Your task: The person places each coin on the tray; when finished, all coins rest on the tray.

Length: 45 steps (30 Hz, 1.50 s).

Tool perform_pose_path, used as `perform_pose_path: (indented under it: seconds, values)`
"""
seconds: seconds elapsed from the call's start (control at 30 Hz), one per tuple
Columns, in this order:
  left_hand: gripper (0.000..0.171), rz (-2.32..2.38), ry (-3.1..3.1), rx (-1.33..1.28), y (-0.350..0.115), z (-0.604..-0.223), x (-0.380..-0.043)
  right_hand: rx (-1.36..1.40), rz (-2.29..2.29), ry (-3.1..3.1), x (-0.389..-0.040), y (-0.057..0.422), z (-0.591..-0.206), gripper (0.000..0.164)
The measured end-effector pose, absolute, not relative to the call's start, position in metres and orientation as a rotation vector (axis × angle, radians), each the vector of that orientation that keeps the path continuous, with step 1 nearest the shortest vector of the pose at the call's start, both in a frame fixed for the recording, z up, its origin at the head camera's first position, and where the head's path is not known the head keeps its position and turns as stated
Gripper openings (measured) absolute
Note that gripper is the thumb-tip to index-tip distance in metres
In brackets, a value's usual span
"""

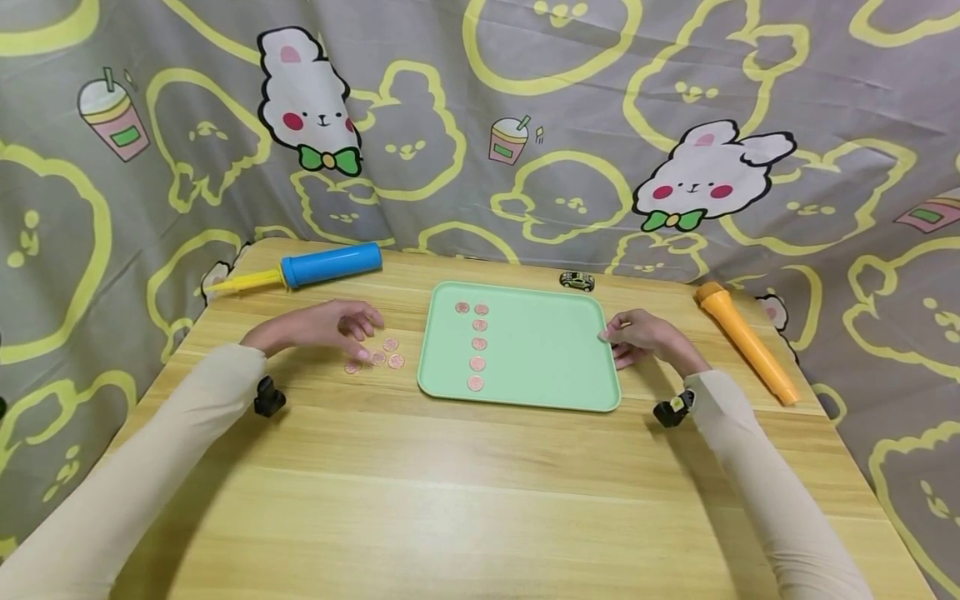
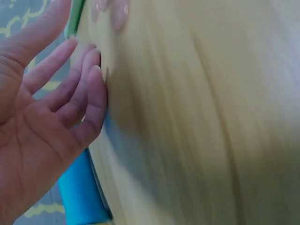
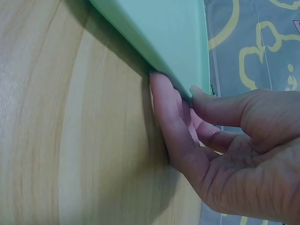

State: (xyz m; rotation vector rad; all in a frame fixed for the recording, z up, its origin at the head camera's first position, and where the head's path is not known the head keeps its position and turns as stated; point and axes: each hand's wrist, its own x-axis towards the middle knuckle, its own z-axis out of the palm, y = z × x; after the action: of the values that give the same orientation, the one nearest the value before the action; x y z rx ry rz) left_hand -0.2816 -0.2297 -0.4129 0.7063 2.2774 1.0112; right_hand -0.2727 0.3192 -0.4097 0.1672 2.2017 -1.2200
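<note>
A pale green tray (image 1: 547,350) lies on the table, with several copper-coloured coins (image 1: 479,343) on its left part. Most of them form a column, and one sits beside the top of it. My right hand (image 1: 641,337) pinches the tray's right rim, thumb on top and fingers at the outer side, as the right wrist view (image 3: 201,89) also shows. Left of the tray, a small group of loose coins (image 1: 396,361) lies on the wood. Just over these hovers my left hand (image 1: 326,323), fingers loosely bent; no coin shows between them in the left wrist view.
Behind my left hand lies a blue and yellow hand pump (image 1: 333,265). A toy car (image 1: 577,281) stands beyond the tray's far edge. To the right is an orange toy microphone (image 1: 750,346). A patterned cloth (image 1: 450,192) hangs along the table's back.
</note>
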Motion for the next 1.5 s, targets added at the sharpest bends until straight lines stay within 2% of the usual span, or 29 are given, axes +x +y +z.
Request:
perform_pose_path:
  seconds: [0.13, 0.4, 0.63, 0.87, 1.17, 1.5]
  values:
    - [0.047, 0.959, 2.296, 0.732, -0.239, -0.418, -0.278, 0.164, -1.224, 2.199, -0.273, 0.320, -0.409, 0.019]
    - [0.027, 0.985, 2.394, 0.984, -0.237, -0.430, -0.275, 0.164, -1.216, 2.209, -0.272, 0.319, -0.409, 0.020]
    - [0.013, 0.921, 2.529, 0.840, -0.236, -0.426, -0.273, 0.157, -1.233, 2.201, -0.270, 0.318, -0.410, 0.020]
    - [0.020, 0.965, 2.542, 0.748, -0.240, -0.426, -0.271, 0.152, -1.220, 2.211, -0.270, 0.320, -0.412, 0.021]
    - [0.014, 0.962, 2.557, 0.782, -0.235, -0.424, -0.269, 0.150, -1.222, 2.224, -0.271, 0.322, -0.411, 0.022]
    - [0.018, 0.896, 2.507, 0.738, -0.230, -0.419, -0.274, 0.137, -1.224, 2.224, -0.270, 0.321, -0.413, 0.021]
